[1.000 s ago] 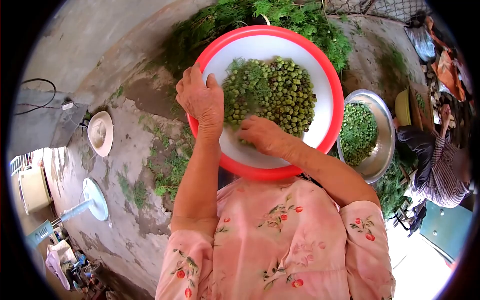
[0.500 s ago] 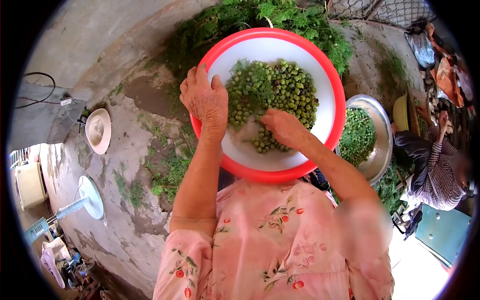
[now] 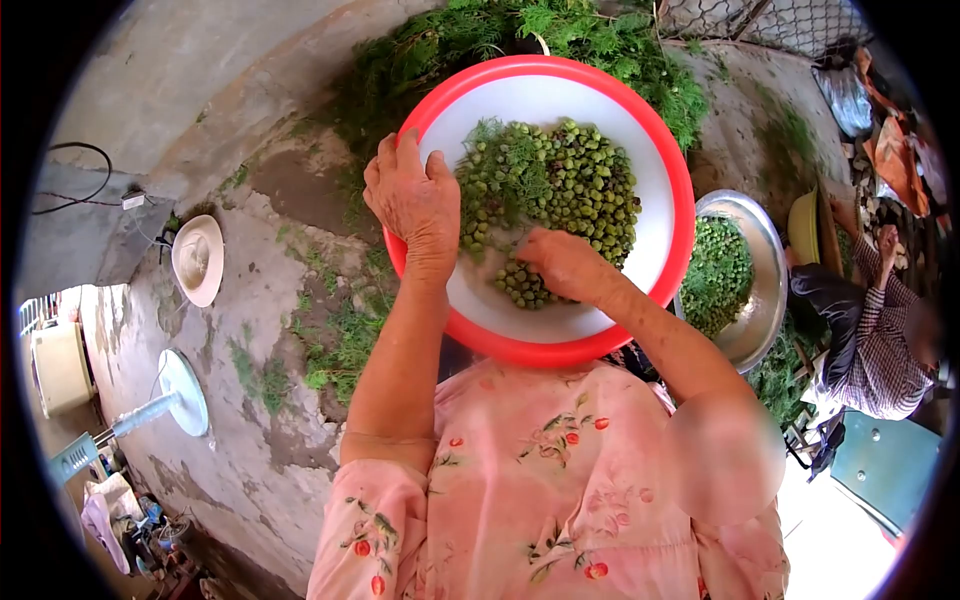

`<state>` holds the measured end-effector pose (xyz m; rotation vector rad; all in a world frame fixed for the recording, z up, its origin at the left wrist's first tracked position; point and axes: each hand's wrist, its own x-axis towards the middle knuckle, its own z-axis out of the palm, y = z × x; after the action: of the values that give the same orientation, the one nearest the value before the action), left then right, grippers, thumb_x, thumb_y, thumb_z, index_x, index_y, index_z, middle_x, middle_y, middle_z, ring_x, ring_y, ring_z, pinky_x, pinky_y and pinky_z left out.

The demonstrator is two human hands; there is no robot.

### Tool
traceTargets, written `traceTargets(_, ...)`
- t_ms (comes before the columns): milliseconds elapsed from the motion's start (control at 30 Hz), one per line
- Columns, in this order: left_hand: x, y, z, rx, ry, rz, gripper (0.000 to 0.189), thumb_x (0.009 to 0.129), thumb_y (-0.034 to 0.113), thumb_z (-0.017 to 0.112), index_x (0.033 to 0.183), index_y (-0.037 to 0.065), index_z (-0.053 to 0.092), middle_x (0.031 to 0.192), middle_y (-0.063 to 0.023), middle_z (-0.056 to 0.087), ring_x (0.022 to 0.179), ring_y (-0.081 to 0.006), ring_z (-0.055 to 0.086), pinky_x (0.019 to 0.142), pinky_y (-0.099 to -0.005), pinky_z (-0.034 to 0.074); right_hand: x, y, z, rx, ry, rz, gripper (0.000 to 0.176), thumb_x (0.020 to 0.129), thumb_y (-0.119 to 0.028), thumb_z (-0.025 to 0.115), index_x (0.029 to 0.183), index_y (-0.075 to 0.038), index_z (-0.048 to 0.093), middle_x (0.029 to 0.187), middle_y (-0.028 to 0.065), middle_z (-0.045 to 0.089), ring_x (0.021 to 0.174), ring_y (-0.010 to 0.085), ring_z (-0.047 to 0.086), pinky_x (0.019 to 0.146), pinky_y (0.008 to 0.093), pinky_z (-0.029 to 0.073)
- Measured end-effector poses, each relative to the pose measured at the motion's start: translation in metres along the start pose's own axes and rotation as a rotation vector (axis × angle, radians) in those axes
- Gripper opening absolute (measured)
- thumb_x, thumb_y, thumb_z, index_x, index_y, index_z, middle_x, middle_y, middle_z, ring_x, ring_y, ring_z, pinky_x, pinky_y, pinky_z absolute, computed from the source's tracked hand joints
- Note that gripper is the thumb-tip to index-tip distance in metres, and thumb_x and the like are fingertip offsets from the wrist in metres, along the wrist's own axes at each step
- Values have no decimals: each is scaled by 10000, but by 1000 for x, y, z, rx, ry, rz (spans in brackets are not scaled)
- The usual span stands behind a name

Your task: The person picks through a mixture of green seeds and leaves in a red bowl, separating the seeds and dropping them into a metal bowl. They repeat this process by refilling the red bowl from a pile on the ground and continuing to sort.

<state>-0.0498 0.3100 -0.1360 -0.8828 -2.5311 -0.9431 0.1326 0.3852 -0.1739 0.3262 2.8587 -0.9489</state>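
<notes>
A white basin with a broad red rim (image 3: 672,250) sits tilted in front of my body. Inside lies a heap of small round green seed cones (image 3: 590,185), with feathery green sprigs (image 3: 505,175) on its left part. My left hand (image 3: 415,200) grips the basin's left rim, fingers over the edge and thumb to the inside. Down in the lower middle of the basin, my right hand (image 3: 565,262) has its fingers bent together at the cones. Its fingertips are partly hidden, so what they pinch cannot be made out. A small separate cluster of cones (image 3: 522,287) lies just below them.
A metal bowl (image 3: 765,310) with green cones and sprigs stands to the right. Cut leafy branches (image 3: 610,45) lie beyond the basin. Another person (image 3: 880,340) sits at the far right. A straw hat (image 3: 198,261) and pale blue fan (image 3: 184,393) are at left.
My right hand has drawn slightly down toward me inside the basin, near the lower cluster of cones. My left hand keeps its place on the rim.
</notes>
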Motion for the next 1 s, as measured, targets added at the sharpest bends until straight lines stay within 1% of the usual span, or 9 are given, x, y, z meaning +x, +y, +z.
traceTargets(100,-1,-1,0,-23,22,15,359,746,144,634,1096,90,576,1198,-98,531,1110,-316,461,896,-438,364,9,11,0,83,215,0,221,730,0,597,946,-42,623,846,141,545,828,327,565,691,404,462)
traceTargets(133,-1,-1,-1,-26,18,12,356,746,144,634,1093,90,577,1198,-98,531,1110,-316,461,897,-438,363,11,11,1,117,259,69,212,728,-5,604,937,-37,626,852,137,546,832,332,562,706,397,461)
traceTargets(233,-1,0,-2,-31,7,8,350,747,144,634,1089,89,580,1198,-99,530,1111,-316,460,898,-438,363,15,14,5,97,340,78,263,737,18,579,988,-49,619,848,131,536,830,333,558,720,389,461)
traceTargets(333,-1,0,-3,-21,3,8,352,749,146,636,1092,91,579,1197,-98,531,1114,-317,459,899,-439,363,17,10,6,65,260,26,327,744,36,549,1049,-69,603,867,124,524,850,322,554,725,390,462)
traceTargets(433,0,0,-1,-9,3,10,353,751,148,637,1095,92,578,1197,-99,530,1116,-316,459,898,-440,364,16,5,12,-13,128,117,378,749,35,531,1099,-95,586,897,114,510,886,306,547,729,385,463)
traceTargets(633,0,-2,0,-5,2,12,354,752,146,637,1096,94,573,1208,-107,524,1118,-319,457,900,-443,363,10,6,7,-26,17,139,299,764,-14,561,1048,-103,591,896,103,496,876,300,536,732,393,456)
traceTargets(733,-1,0,-2,-15,-6,15,349,752,143,633,1093,95,572,1214,-110,522,1118,-322,457,900,-443,364,12,4,8,-39,99,148,239,757,-50,600,992,-87,590,882,104,510,866,306,538,721,404,457)
traceTargets(833,-1,1,-3,-19,-2,13,345,752,143,629,1089,94,574,1211,-113,522,1115,-324,457,900,-443,363,19,9,13,-20,256,28,212,750,-95,626,955,-74,578,870,105,529,852,315,555,710,410,466)
traceTargets(1000,-3,1,-4,11,19,0,359,751,163,663,1104,128,605,1214,-85,549,1123,-291,473,911,-426,369,42,-3,22,-87,215,104,164,746,-134,630,879,-70,557,859,98,545,813,317,580,679,406,480)
